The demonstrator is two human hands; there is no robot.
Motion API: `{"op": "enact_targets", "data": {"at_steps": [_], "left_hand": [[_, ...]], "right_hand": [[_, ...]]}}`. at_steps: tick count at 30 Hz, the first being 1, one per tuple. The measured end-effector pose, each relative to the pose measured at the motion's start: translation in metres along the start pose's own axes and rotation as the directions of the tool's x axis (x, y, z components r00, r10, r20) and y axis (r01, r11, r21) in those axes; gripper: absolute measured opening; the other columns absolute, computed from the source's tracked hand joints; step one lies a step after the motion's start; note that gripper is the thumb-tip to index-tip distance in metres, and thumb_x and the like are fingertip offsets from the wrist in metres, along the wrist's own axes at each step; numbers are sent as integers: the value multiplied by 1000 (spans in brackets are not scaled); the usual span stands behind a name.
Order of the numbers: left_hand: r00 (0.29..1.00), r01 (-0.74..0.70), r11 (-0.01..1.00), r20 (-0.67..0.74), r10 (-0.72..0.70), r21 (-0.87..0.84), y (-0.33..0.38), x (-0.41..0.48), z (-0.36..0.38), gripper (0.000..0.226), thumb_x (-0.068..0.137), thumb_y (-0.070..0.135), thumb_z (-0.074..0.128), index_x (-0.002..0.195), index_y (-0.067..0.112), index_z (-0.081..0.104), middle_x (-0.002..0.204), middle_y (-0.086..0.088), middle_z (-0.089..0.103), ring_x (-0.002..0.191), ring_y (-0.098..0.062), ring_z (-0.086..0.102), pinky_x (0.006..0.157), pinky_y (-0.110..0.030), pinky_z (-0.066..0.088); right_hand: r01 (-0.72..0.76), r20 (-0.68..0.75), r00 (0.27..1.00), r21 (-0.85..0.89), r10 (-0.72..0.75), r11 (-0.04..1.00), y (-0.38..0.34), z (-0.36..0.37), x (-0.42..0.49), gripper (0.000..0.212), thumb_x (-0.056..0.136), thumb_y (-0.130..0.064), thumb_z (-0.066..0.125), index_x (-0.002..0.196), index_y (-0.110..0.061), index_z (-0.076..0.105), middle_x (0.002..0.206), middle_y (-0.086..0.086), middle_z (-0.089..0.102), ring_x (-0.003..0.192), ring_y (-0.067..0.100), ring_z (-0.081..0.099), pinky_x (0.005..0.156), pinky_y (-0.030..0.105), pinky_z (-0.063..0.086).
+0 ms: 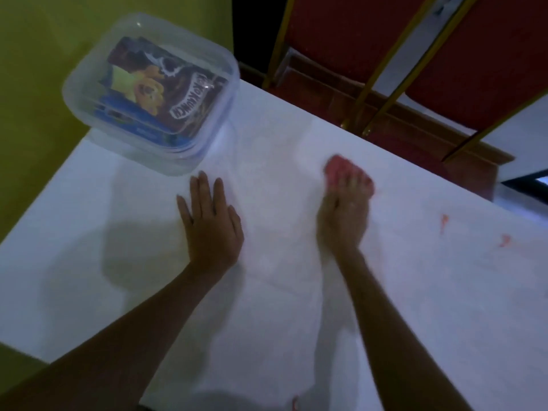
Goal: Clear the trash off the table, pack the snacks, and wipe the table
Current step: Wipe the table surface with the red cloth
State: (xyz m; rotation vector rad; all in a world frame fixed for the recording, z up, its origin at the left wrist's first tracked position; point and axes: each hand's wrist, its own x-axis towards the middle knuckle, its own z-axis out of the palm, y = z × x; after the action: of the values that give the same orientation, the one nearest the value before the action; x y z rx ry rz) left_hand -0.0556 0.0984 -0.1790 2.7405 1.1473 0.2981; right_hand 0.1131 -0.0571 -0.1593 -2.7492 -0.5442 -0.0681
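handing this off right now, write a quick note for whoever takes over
Left hand: flat on the table, fingers straight, holds nothing.
Right hand: presses a pink cloth on the table; blurred.
Box: far left corner of the table, lid looks on, snacks inside.
Done: snacks packed; no loose trash in view.
Left: wiping. Red smears lie right of the cloth, and one mark at the near edge.
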Motion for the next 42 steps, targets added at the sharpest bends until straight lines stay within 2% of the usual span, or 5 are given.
{"op": "enact_targets", "data": {"at_steps": [6, 15, 23, 31, 42], "left_hand": [[974, -191, 979, 109, 198, -68, 83, -40, 3, 57, 103, 31, 24, 152, 5, 33, 162, -17, 21, 153, -30, 15, 120, -58, 15], [979, -173, 984, 99, 177, -50, 87, -42, 5, 56, 99, 28, 36, 152, 8, 35, 163, -14, 22, 154, -27, 13, 121, -56, 12], [972, -178, 984, 155, 177, -11, 88, -42, 4, 59, 99, 31, 32, 154, 11, 29, 165, -12, 18, 154, -25, 9, 123, -54, 9], [978, -180, 983, 103, 182, -25, 88, -44, 5, 57, 99, 28, 36, 152, 10, 34, 164, -13, 21, 154, -26, 12, 122, -55, 10], [977, -158, 987, 137, 160, -27, 86, -41, 7, 59, 98, 32, 36, 153, 10, 32, 164, -13, 20, 154, -26, 10, 122, -55, 9]], "right_hand": [[457, 186, 870, 42, -456, 889, 34, -17, -44, 47, 107, -31, 34, 150, -14, 43, 158, 9, 36, 150, 26, 27, 124, 48, 19], [-296, 26, 954, -44, 297, 954, 74, -21, 68, 53, 105, -46, 22, 154, -30, 33, 165, 13, 18, 152, 37, 8, 124, 52, 1], [348, 143, 928, 7, -345, 938, 43, 0, 63, 48, 108, -37, 28, 155, -28, 32, 163, 5, 29, 153, 29, 18, 125, 48, 11], [-376, -29, 926, 23, 377, 926, 26, 2, 78, 53, 104, -25, 27, 156, -13, 29, 163, 18, 21, 152, 38, 11, 123, 52, 2], [554, 176, 814, 55, -554, 831, -43, 29, 47, 75, 86, -3, 50, 156, -20, 29, 161, 7, 30, 151, 31, 20, 123, 50, 13]]}}
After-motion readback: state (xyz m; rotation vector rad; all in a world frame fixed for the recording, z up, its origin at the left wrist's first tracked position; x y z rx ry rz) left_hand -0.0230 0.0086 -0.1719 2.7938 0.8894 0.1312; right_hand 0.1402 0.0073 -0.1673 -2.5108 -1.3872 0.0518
